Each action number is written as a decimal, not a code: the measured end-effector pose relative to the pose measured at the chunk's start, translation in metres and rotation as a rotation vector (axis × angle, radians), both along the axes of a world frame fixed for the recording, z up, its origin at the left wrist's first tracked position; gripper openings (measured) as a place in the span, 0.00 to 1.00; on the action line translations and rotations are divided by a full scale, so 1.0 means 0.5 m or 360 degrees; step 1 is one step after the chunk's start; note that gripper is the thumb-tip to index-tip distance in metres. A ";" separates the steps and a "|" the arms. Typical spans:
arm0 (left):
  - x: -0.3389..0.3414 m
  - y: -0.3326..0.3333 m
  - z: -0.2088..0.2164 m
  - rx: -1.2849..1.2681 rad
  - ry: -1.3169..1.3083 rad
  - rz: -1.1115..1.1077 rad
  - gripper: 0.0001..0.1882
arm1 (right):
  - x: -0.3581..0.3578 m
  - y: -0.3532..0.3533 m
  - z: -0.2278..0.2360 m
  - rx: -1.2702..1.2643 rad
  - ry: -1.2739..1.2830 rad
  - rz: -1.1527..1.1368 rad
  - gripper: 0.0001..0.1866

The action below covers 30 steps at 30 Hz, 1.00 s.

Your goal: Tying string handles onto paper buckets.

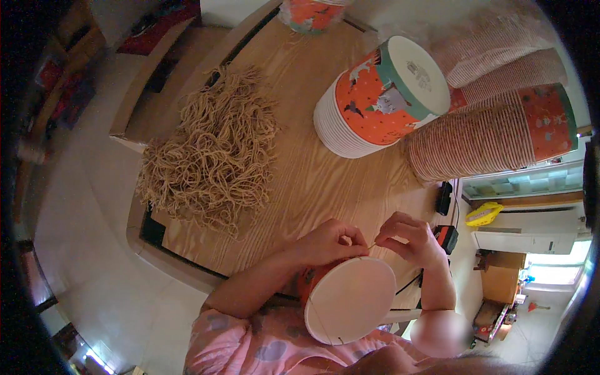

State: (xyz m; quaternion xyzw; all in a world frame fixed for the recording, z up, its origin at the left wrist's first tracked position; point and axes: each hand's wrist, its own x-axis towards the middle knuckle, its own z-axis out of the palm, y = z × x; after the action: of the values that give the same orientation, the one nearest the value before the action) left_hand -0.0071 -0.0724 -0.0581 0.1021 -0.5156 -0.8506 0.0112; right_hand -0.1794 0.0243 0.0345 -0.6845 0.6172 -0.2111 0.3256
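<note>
A paper bucket point(352, 301) with a white inside and an orange outer wall rests against my body, its mouth tilted up. A thin strand lies across the inside, and a small dark spot sits near the lower rim. At the far rim, my left hand point(334, 242) is closed in a pinch on a short piece of tan twine point(372, 245). Just right of it, the thumb and fingertips of my right hand point(407, 239) pinch the same twine. The twine's ends are too small to make out. Farther left on the table lies a loose pile of tan twine pieces point(215, 147).
On the wooden table point(306, 181) stands an upside-down stack of orange and green buckets point(375, 103). To its right lie wrapped bucket stacks point(475, 140). Another bucket point(312, 15) stands at the far edge. Small black devices point(445, 237) sit beyond my right hand.
</note>
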 end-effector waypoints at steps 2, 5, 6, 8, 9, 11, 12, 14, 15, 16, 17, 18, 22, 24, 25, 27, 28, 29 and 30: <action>0.000 0.001 -0.006 -0.0049 0.0020 0.0016 0.08 | -0.001 0.000 -0.001 0.0003 -0.0014 -0.0001 0.06; -0.001 0.007 -0.021 -0.0068 0.0089 0.0065 0.09 | 0.000 0.001 -0.004 0.0001 -0.0017 -0.0008 0.04; -0.002 0.008 -0.020 -0.0035 0.0137 0.0094 0.09 | -0.005 0.004 -0.010 -0.0001 0.0007 0.0026 0.04; 0.001 0.001 -0.005 -0.0038 0.0074 0.0036 0.09 | -0.005 0.005 -0.013 -0.0002 0.0033 0.0056 0.04; 0.003 -0.002 0.002 -0.0043 0.0007 -0.0017 0.10 | 0.001 0.003 -0.013 0.0030 0.0064 0.0073 0.05; 0.004 0.002 -0.004 0.0164 -0.0018 0.0113 0.10 | 0.013 -0.002 -0.016 0.0061 0.0093 0.0088 0.05; 0.005 0.003 -0.008 0.0369 -0.0040 0.0245 0.11 | 0.019 -0.003 -0.018 0.0109 0.0076 0.0002 0.05; 0.010 -0.016 -0.031 0.0245 0.0122 0.0130 0.11 | 0.026 -0.006 -0.024 0.0152 0.0058 -0.0087 0.06; 0.013 -0.027 -0.036 0.0125 0.0285 0.0015 0.11 | 0.025 -0.009 -0.031 0.0172 0.0045 -0.0121 0.06; 0.018 -0.033 -0.035 0.0122 0.0285 0.0011 0.11 | 0.023 -0.012 -0.039 0.0191 0.0031 -0.0155 0.07; 0.023 -0.038 -0.028 -0.0024 0.0299 -0.0016 0.10 | 0.023 -0.016 -0.047 0.0188 0.0030 -0.0159 0.07; 0.025 -0.041 -0.023 -0.0170 0.0315 -0.0041 0.10 | 0.022 -0.021 -0.056 0.0216 -0.0025 -0.0139 0.07; 0.021 -0.042 -0.023 -0.0088 0.0265 -0.0166 0.12 | 0.018 -0.022 -0.095 0.0337 -0.0132 -0.0114 0.06; 0.018 -0.036 -0.028 0.0131 0.0379 -0.0076 0.12 | 0.017 -0.021 -0.097 0.0295 -0.0102 -0.0115 0.06; 0.019 -0.037 -0.024 0.0132 0.0380 -0.0078 0.12 | 0.017 -0.020 -0.097 0.0256 -0.0070 -0.0120 0.06; 0.025 -0.039 -0.009 -0.0079 0.0340 -0.0090 0.10 | 0.019 -0.019 -0.084 0.0259 -0.0103 -0.0216 0.06; 0.027 -0.038 -0.008 -0.0076 0.0337 -0.0090 0.10 | 0.020 -0.018 -0.077 0.0261 -0.0137 -0.0308 0.06; 0.028 -0.036 -0.008 -0.0076 0.0360 -0.0150 0.09 | 0.020 -0.016 -0.073 0.0264 -0.0139 -0.0308 0.06; 0.029 -0.035 -0.007 -0.0076 0.0386 -0.0210 0.08 | 0.018 -0.013 -0.069 0.0264 -0.0163 -0.0333 0.05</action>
State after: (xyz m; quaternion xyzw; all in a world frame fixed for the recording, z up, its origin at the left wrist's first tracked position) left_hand 0.0072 -0.0899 -0.0616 -0.0359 -0.5362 -0.8431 0.0199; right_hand -0.1705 0.0178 -0.0002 -0.5755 0.6831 -0.2268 0.3883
